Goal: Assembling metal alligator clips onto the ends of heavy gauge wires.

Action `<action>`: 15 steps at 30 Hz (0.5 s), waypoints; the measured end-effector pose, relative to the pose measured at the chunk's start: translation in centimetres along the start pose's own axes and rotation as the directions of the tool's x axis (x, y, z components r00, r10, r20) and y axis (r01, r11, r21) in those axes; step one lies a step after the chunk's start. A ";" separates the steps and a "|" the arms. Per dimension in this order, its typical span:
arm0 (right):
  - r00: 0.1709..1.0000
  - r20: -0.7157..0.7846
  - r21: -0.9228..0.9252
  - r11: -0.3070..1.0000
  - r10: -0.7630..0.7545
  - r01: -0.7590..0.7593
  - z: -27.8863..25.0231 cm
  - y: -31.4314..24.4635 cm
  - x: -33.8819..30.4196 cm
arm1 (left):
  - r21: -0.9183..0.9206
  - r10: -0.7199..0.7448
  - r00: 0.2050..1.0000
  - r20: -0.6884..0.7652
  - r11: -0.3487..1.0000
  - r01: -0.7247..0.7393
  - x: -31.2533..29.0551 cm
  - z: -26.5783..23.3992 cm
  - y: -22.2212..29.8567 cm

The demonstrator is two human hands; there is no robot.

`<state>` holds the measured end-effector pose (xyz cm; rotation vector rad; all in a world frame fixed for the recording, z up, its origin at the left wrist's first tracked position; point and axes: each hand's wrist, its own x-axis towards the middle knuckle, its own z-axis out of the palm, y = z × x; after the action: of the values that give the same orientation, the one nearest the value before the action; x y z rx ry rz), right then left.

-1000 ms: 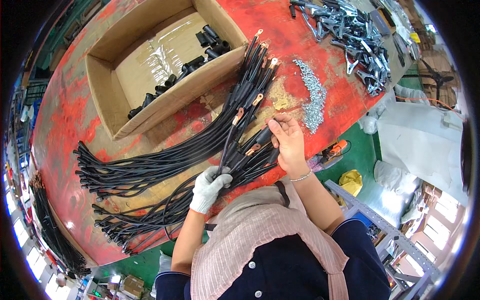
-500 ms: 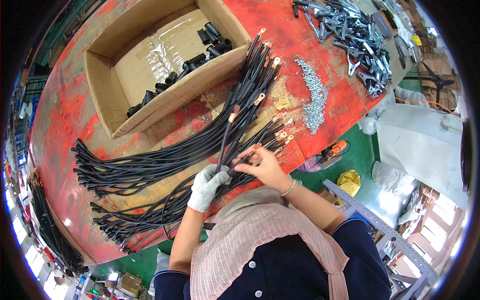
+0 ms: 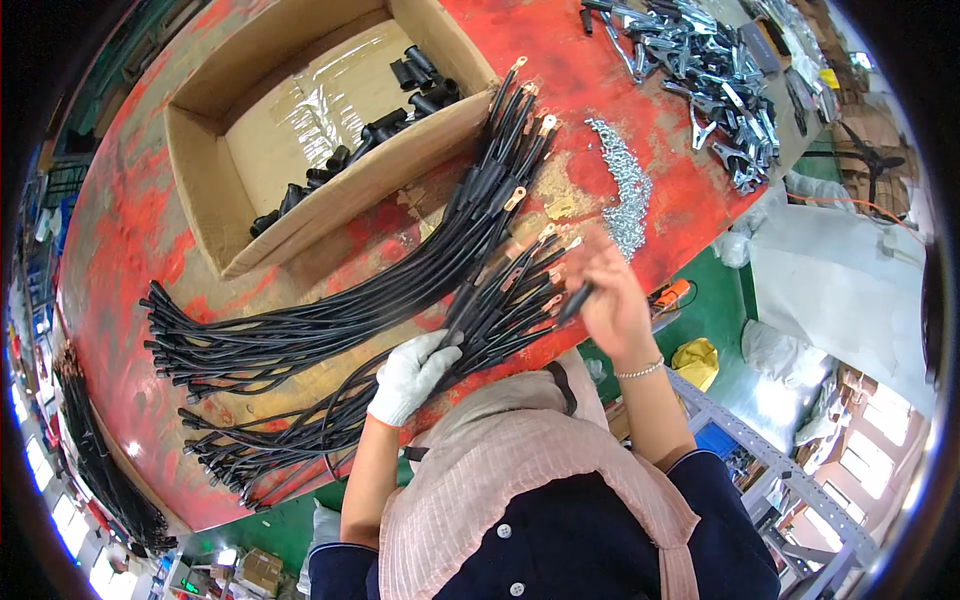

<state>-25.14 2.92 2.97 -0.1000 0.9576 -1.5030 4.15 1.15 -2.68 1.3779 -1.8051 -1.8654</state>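
My left hand (image 3: 410,378), in a white glove, is closed around a black cable (image 3: 462,305) whose upper end is blurred. It lies over the nearer bundle of black cables (image 3: 500,335), which have copper ring lugs. My bare right hand (image 3: 615,300), smeared by motion, is beside the lug ends, just below the pile of small screws (image 3: 627,190). A short black sleeve (image 3: 573,304) sticks out from its palm side and seems held by the curled fingers. A farther bundle of black cables (image 3: 330,318) curves across the table, lugs toward the top.
An open cardboard box (image 3: 310,225) with several black sleeves (image 3: 385,125) stands at the back. Metal clamps (image 3: 725,100) are heaped at the far right. Another cable bundle (image 3: 100,450) lies at the left edge. The red worn table (image 3: 120,300) ends near my body.
My right hand has moved away from the left, up and to the right, toward the screws, with the black sleeve. The cable in my left hand has tilted rightward, down toward the bundle.
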 end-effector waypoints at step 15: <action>0.953 -0.179 0.169 0.946 -0.247 0.277 0.5 -1.1 3.2 | 0.289 0.138 0.990 -0.009 0.949 -0.130 0.0 0.4 0.8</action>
<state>-26.37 -0.24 2.50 0.0310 0.9442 -1.8653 3.56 1.21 -2.06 1.3213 -2.1637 -1.5540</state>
